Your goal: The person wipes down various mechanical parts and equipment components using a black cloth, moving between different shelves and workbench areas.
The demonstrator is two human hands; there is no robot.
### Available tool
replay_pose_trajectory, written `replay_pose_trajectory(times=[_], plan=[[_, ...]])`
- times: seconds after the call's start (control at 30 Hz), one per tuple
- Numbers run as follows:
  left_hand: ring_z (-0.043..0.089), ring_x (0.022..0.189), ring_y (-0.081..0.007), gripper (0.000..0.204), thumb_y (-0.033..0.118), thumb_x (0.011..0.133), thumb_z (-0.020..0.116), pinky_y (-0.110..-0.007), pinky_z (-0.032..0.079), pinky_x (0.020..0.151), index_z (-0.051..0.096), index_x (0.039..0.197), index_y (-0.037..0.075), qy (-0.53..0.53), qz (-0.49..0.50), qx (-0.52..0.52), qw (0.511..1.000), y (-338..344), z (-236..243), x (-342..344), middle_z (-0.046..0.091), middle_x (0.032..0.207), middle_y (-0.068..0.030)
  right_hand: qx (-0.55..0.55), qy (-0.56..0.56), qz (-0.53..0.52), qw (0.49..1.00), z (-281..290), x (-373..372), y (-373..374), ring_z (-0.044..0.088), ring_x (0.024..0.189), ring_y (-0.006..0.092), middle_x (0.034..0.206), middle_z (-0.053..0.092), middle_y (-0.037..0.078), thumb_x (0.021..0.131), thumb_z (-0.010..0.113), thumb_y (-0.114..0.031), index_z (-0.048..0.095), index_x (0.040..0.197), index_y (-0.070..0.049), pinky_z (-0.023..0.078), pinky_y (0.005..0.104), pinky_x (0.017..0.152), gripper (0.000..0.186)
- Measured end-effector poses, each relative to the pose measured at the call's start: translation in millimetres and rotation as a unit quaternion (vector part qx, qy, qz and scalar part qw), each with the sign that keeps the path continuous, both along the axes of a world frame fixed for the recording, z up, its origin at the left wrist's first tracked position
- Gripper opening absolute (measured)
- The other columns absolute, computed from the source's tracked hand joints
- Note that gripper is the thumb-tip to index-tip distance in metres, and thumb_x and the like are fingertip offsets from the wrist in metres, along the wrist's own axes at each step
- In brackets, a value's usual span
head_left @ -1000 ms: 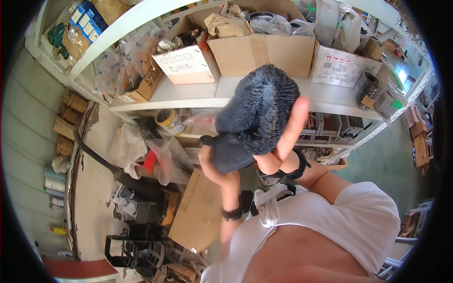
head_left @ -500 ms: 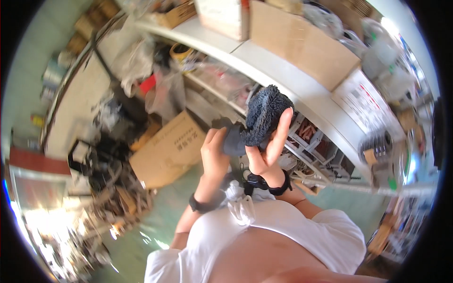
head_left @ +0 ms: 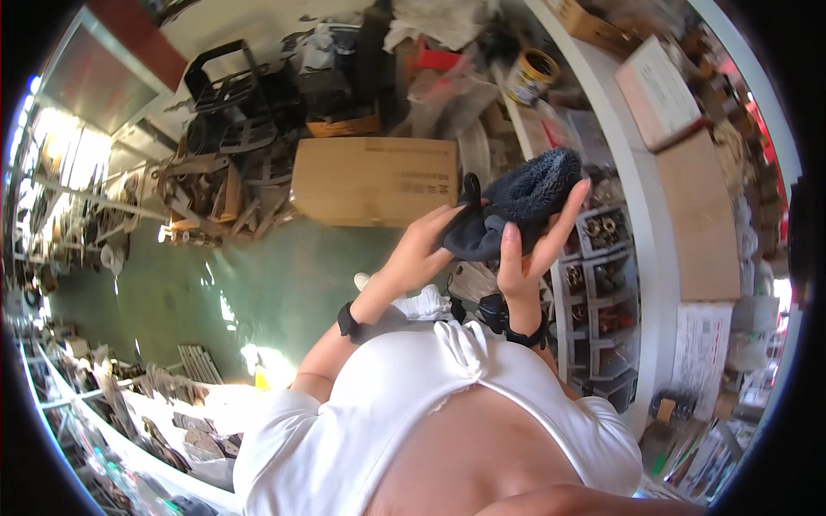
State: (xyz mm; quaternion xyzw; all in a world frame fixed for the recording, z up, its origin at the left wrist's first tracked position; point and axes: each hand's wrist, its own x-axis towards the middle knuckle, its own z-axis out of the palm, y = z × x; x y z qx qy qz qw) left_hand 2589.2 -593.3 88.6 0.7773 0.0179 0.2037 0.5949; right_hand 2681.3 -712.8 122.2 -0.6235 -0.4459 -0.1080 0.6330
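Observation:
Both my hands hold up a dark navy-black piece of soft cloth (head_left: 486, 232), with a smooth outer side and a fluffy, looped lining (head_left: 538, 185) bulging at its far right end. What garment or cloth it is, I cannot tell. My left hand (head_left: 423, 245) grips its smooth left end, beside a small black loop standing up. My right hand (head_left: 532, 258) is around the right part from below, its thumb in front and a finger stretched along the fluffy side. Its other fingers are hidden behind the cloth. A dark band sits on each wrist.
Beyond my hands a cardboard box (head_left: 374, 176) stands on the green floor (head_left: 284, 258). A white shelf (head_left: 650, 215) runs along the right, with grey parts bins (head_left: 598, 292) beneath and flattened cardboard (head_left: 701, 224) on top. Metal parts (head_left: 224, 193) are piled at the left.
My view has turned left: the shelf now runs down the right side, and the cardboard box lies straight ahead. The cloth has shifted rightward, and more of its smooth side shows.

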Motion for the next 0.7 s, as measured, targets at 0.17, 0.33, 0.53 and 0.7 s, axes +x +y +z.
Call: replay_pose_trajectory(times=[0.17,0.33,0.53,0.7], plan=[[0.052,0.092,-0.0355,0.034,0.006,0.076,0.049,-0.034,0.041,0.081,0.049,0.110,-0.002,0.023,0.063,0.036,0.997,58.2,-3.1,-49.7,0.053,0.099,-0.0191,-0.036,-0.004,0.113,0.993,-5.5,-26.1,64.7,0.030,0.124,0.0318,0.136,0.024,0.024,0.077,0.049,-0.006,0.013,0.133,0.010,0.023,0.0332,0.102,0.069],[0.053,0.088,-0.0365,0.033,0.002,0.078,0.040,-0.031,0.041,0.080,0.047,0.110,-0.005,0.048,0.350,-0.069,0.933,97.6,-17.6,-128.6,0.057,0.094,-0.0210,-0.095,-0.164,0.160,0.969,-2.6,-62.3,136.5,0.050,0.094,0.0333,0.111,0.047,0.023,0.072,0.055,-0.006,0.025,0.131,0.007,0.040,0.0346,0.083,0.068],[0.052,0.093,-0.0293,0.037,-0.004,0.077,0.037,-0.030,0.039,0.084,0.046,0.113,-0.004,0.029,0.674,-0.011,0.738,93.3,-47.5,-215.0,0.053,0.102,-0.0188,-0.108,-0.152,0.357,0.915,-13.9,-122.3,205.0,0.047,0.106,0.0359,0.118,0.044,0.024,0.070,0.057,-0.006,0.025,0.133,0.004,0.037,0.0365,0.090,0.071],[0.043,0.115,-0.0223,0.037,0.006,0.089,0.034,-0.029,0.029,0.097,0.041,0.124,0.000,0.011,0.822,0.015,0.570,61.0,-46.2,-261.5,0.045,0.125,-0.0152,-0.139,-0.197,0.513,0.824,-25.2,-163.6,245.7,0.050,0.088,0.0302,0.099,0.052,0.019,0.069,0.060,-0.007,0.025,0.134,0.001,0.041,0.0343,0.078,0.074]])
